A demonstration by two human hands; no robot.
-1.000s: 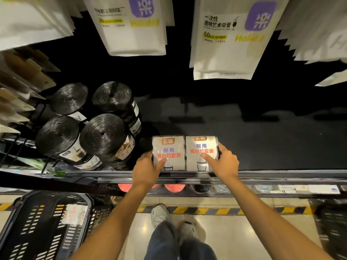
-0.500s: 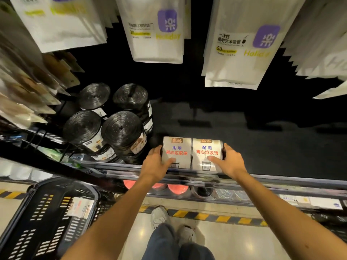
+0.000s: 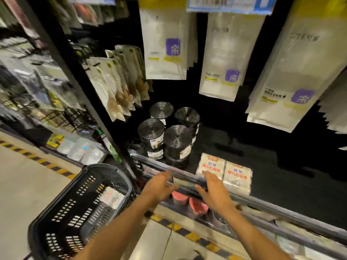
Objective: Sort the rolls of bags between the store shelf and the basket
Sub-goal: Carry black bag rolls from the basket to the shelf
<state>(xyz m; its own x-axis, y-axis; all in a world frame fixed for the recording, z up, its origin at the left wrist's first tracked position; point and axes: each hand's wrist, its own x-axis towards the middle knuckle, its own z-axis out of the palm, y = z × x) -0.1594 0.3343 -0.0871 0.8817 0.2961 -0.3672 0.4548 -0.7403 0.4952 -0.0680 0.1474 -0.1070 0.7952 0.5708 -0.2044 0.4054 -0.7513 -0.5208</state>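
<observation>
Two white packs of bag rolls (image 3: 224, 172) with red and blue print lie side by side on the dark shelf (image 3: 281, 166), at its front edge. Several black rolls of bags (image 3: 167, 136) stand upright just left of them. My left hand (image 3: 159, 185) hovers open in front of the shelf rail, holding nothing. My right hand (image 3: 213, 188) is open too, its fingertips just in front of the left white pack. A black plastic basket (image 3: 56, 218) sits on the floor at the lower left, with only a small label inside.
White hanging packets (image 3: 165, 53) dangle above the shelf. More packets hang on hooks (image 3: 116, 85) to the left. A metal rail (image 3: 262, 203) runs along the shelf front, with pink items (image 3: 189, 200) on the tier below. Yellow-black tape (image 3: 187, 231) marks the floor.
Both hands have let go of the white packs and drawn back toward the shelf rail. The view has swung left and up, bringing the basket and the left shelving into sight.
</observation>
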